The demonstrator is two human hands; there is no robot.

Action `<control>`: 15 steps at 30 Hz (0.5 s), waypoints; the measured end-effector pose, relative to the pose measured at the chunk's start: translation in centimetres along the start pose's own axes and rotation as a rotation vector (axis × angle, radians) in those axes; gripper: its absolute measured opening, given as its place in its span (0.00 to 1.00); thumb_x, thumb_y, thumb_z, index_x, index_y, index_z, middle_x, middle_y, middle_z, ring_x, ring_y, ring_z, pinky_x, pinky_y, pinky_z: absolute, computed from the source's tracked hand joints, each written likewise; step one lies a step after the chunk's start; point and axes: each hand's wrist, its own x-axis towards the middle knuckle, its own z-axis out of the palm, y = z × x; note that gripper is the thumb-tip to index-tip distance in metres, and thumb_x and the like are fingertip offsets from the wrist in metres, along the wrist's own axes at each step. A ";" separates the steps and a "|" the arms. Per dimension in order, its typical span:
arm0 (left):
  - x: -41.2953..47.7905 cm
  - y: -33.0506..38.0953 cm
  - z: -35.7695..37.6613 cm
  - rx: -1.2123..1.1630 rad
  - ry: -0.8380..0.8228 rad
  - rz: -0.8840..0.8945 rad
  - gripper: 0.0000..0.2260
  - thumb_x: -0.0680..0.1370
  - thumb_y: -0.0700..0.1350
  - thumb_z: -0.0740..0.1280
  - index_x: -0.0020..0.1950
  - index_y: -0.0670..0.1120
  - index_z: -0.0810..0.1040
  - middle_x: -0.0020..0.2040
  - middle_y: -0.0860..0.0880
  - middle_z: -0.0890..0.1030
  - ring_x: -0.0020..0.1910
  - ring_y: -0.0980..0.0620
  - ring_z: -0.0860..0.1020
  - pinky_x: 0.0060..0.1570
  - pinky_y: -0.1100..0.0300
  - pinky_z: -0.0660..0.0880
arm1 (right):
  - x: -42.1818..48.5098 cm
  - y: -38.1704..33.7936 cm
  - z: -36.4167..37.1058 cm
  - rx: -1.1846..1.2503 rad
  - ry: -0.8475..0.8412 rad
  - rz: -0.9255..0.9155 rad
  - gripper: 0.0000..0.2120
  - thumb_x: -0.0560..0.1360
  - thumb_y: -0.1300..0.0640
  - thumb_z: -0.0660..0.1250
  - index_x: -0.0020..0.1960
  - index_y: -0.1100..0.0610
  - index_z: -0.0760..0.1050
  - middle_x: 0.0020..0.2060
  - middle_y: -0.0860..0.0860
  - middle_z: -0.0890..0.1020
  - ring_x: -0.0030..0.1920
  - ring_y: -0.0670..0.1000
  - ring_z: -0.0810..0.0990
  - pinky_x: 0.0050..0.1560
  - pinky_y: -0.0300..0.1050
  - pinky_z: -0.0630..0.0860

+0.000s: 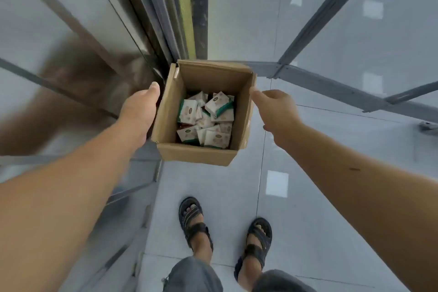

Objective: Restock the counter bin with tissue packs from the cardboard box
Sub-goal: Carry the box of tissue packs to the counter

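Observation:
An open brown cardboard box (196,153) is held up in front of me, above the floor. Several white tissue packs (206,117) with green edges lie jumbled at its bottom. My left hand (139,111) grips the box's left wall, thumb near the top rim. My right hand (275,108) pinches the right wall at its upper edge. No counter bin is in view.
Glass panels with grey metal frames (315,83) stand ahead and to the left, meeting at a dark corner post (196,7). Grey floor tiles (296,220) lie below, with my sandalled feet (196,223) on them.

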 end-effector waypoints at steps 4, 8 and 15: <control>4.6 -2.8 1.5 0.079 0.003 -0.014 0.23 0.83 0.63 0.56 0.70 0.50 0.74 0.56 0.54 0.78 0.53 0.53 0.76 0.50 0.57 0.69 | 3.4 2.0 2.4 -0.003 0.015 0.038 0.28 0.77 0.39 0.63 0.72 0.52 0.69 0.55 0.51 0.78 0.52 0.52 0.77 0.50 0.50 0.78; 8.6 -4.4 3.1 0.130 0.081 -0.006 0.28 0.77 0.67 0.56 0.61 0.47 0.80 0.59 0.43 0.82 0.57 0.41 0.79 0.62 0.43 0.75 | 6.7 5.4 4.9 -0.031 0.025 0.031 0.31 0.77 0.41 0.64 0.76 0.52 0.62 0.66 0.50 0.75 0.63 0.54 0.75 0.51 0.49 0.73; 14.0 -6.3 5.1 0.376 0.097 0.171 0.17 0.80 0.55 0.66 0.65 0.48 0.78 0.57 0.47 0.82 0.55 0.44 0.79 0.60 0.44 0.77 | 12.1 9.2 8.3 -0.013 0.015 0.017 0.25 0.79 0.52 0.65 0.73 0.50 0.61 0.55 0.45 0.74 0.47 0.48 0.75 0.44 0.45 0.75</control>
